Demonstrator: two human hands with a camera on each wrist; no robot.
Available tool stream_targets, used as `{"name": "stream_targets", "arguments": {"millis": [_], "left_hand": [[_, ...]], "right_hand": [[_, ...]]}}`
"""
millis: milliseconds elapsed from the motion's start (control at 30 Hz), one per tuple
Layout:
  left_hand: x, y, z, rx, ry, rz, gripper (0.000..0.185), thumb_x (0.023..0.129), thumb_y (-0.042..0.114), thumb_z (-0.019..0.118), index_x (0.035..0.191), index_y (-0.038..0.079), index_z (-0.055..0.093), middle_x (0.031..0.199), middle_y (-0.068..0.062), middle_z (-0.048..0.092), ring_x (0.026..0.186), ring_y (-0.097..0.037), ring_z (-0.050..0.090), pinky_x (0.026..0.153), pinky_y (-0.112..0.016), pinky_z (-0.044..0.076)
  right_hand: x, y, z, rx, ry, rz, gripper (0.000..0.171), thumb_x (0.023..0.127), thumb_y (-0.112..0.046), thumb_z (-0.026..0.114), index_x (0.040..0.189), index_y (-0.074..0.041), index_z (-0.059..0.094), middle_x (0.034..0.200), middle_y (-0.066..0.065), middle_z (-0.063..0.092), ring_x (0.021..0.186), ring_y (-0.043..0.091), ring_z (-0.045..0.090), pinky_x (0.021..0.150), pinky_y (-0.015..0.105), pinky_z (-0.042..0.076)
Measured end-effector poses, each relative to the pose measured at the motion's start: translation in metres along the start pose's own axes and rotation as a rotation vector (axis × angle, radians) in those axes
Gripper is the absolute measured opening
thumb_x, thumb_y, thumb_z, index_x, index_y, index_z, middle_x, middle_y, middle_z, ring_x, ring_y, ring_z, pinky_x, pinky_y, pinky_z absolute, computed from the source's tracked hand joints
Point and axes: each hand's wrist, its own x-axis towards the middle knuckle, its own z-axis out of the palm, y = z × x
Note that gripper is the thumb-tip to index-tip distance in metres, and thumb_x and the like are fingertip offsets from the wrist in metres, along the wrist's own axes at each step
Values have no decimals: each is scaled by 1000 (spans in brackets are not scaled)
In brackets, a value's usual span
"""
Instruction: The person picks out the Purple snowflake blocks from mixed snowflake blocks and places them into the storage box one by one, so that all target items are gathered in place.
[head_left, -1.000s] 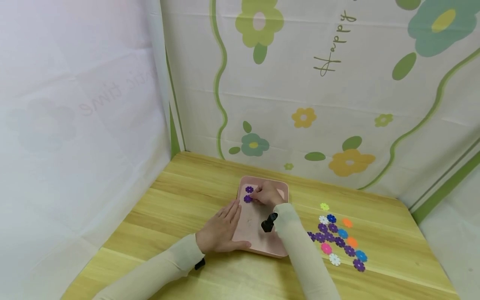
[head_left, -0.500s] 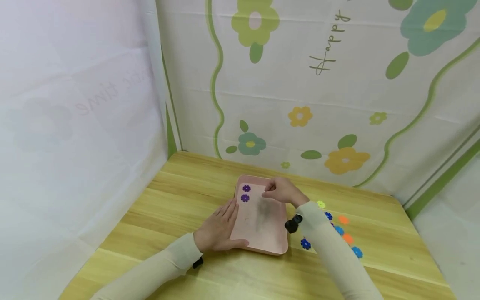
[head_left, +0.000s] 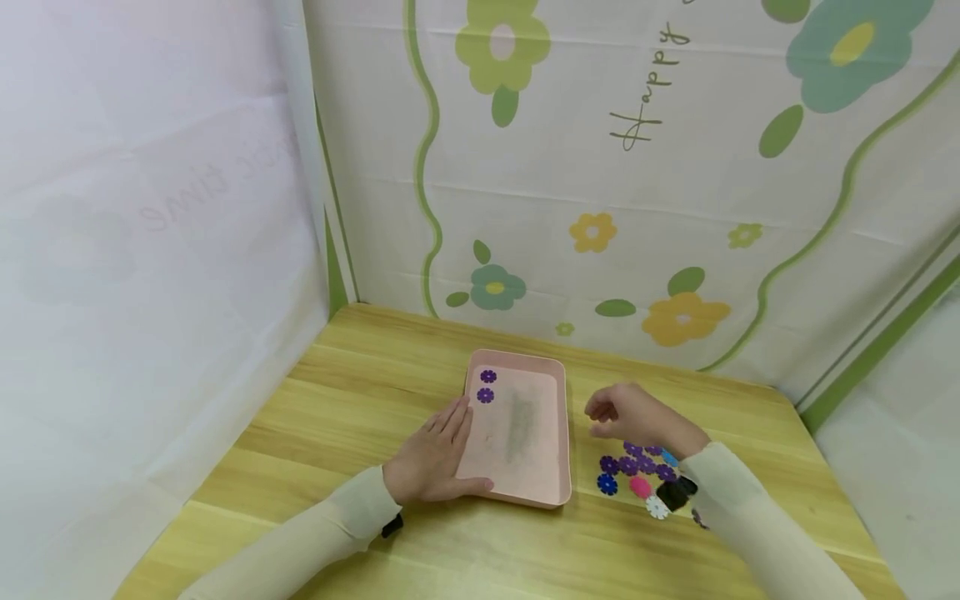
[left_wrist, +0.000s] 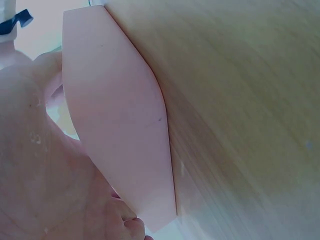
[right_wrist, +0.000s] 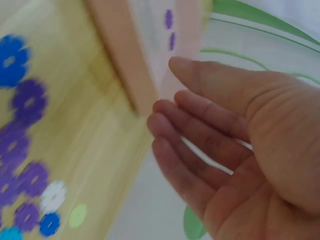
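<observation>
A: Start close in. What carries everything?

B: A pale wood-grain surface point(head_left: 360, 392) with plank lines running across the frame. Two cream sleeves come in from the bottom edge. Cloth walls close it in: a plain white sheet point(head_left: 150, 250) fills the left of the frame, and a flowered backdrop point(head_left: 637, 208) with green vines and the word "Happy" takes the upper right.

A: And the left hand?

B: The left hand point(head_left: 433, 458) lies low in the middle of the frame, fingers point(head_left: 457, 417) straight and flat along the left rim of the tray point(head_left: 555, 442), thumb on its near rim. The left wrist view shows the palm against the pink wall of the tray, nothing gripped.

A: The right one?

B: The right hand point(head_left: 630, 415) is right of centre, just off the tray's right rim and above the flowers point(head_left: 633, 471). Its fingers are loosely curled and hold nothing; the right wrist view shows the palm open and bare. I cannot tell whether it touches the surface.

A: The flowers, then?

B: A loose cluster of small flat cut-outs lies on the surface just beside the tray's near right corner: purple, blue, pink, white. The right sleeve hides part of it.

A: How does the tray sit?

B: It is a pink rectangle lying flat at mid frame. Its long axis runs from the near edge up toward the backdrop, tipped slightly so the far end leans left. Two purple flowers point(head_left: 487, 385) sit inside its far left corner, one just behind the other, not touching the left fingers.
</observation>
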Motion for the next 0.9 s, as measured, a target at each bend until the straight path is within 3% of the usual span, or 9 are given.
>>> {"name": "stream_targets", "arguments": {"millis": [133, 333, 633, 900], "left_hand": [[0, 0, 1, -2, 2, 0, 115, 97, 81, 44, 163, -10, 24, 174, -29, 15, 164, -41, 20, 132, -50, 29], [0, 1, 0, -3, 5, -1, 115, 97, 81, 46, 163, -10, 24, 174, -29, 15, 163, -42, 20, 131, -50, 30], [0, 1, 1, -33, 7, 3, 114, 97, 79, 48, 163, -10, 24, 174, -30, 14, 163, -42, 20, 131, -52, 30], [1, -2, 12, -15, 46, 11, 117, 96, 85, 41, 163, -9, 25, 175, -29, 14, 164, -41, 20, 131, -52, 29]], "right_hand": [[-17, 12, 8, -60, -26, -66, 26, 94, -13, 80, 118, -5, 75, 113, 11, 78, 103, 29, 74, 90, 45, 64], [-32, 28, 27, -104, -12, -143, 31, 91, -8, 82, 119, 2, 73, 114, 16, 77, 100, 31, 74, 85, 43, 64], [-41, 54, 54, -101, 45, -91, 31, 90, -7, 83, 118, -1, 74, 112, 11, 77, 101, 27, 74, 87, 44, 64], [-36, 67, 64, -103, 93, -115, 23, 88, -9, 85, 110, -9, 77, 106, 2, 78, 96, 20, 73, 83, 39, 64]]}}
